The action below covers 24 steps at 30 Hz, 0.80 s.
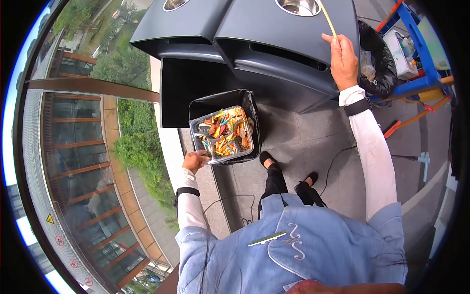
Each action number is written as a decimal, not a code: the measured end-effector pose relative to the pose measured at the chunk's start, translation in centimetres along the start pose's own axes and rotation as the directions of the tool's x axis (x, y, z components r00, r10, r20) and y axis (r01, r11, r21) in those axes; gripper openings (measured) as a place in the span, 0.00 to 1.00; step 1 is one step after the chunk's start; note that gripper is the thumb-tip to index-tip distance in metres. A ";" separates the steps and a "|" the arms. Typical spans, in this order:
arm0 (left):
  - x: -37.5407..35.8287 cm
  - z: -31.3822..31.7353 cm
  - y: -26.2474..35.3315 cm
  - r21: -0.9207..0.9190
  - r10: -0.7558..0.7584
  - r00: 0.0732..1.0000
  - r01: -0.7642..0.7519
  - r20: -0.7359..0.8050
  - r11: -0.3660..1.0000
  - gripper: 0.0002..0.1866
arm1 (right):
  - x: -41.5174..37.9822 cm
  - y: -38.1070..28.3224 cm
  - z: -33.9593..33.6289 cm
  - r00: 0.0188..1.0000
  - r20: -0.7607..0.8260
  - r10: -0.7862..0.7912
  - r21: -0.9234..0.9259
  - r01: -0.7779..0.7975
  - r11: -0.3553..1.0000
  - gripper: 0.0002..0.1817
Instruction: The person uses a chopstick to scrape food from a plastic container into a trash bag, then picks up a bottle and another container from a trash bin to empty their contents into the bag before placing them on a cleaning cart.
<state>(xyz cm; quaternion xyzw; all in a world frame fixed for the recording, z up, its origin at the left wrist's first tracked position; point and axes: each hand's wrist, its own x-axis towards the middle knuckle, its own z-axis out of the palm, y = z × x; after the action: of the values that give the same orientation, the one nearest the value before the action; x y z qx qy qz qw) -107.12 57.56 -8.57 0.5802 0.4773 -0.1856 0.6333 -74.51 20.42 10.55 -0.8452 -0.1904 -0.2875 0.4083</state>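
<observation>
My left hand (194, 160) grips the near left corner of a clear plastic tray (199, 126), fingers closed on its rim. Small orange, yellow, red, blue and brown scraps fill the tray, too small to name surely. It sits over the mouth of a black-lined bin (253, 105), beside the open front of a dark grey waste station. My right hand (344, 61) is closed around a thin pale-yellow stick (327, 18), raised over the station's sloping top (259, 27). The stick's far end is out of view.
Round metal bowls (299, 6) are set into the station's top. A black-bagged bin (382, 61) and a blue-framed cart (416, 34) with a white box stand at right. A cable (338, 153) crosses the tiled floor. Glass panels (73, 147) line the left.
</observation>
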 end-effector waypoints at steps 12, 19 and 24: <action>-7.3 12.1 -2.9 -0.069 0.045 0.981 -0.033 0.186 0.997 0.26 | -19.6 5.5 -21.4 0.860 0.091 0.502 0.277 -0.506 0.817 0.15; -9.0 24.4 -3.3 0.016 -0.007 0.934 0.002 0.358 1.000 0.26 | -34.2 8.8 -33.6 0.691 -0.030 0.722 0.072 -0.719 0.691 0.14; -8.6 33.1 -2.4 0.003 0.025 0.855 -0.031 0.518 1.000 0.24 | -39.9 8.1 -37.8 0.524 -0.115 0.844 0.123 -0.835 0.536 0.13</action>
<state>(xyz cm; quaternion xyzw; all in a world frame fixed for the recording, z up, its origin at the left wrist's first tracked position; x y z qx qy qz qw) -100.20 23.97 -7.09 0.5194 0.2800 -0.3280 0.7377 -112.91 -18.12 -0.79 -0.7953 0.2658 -0.1173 0.5320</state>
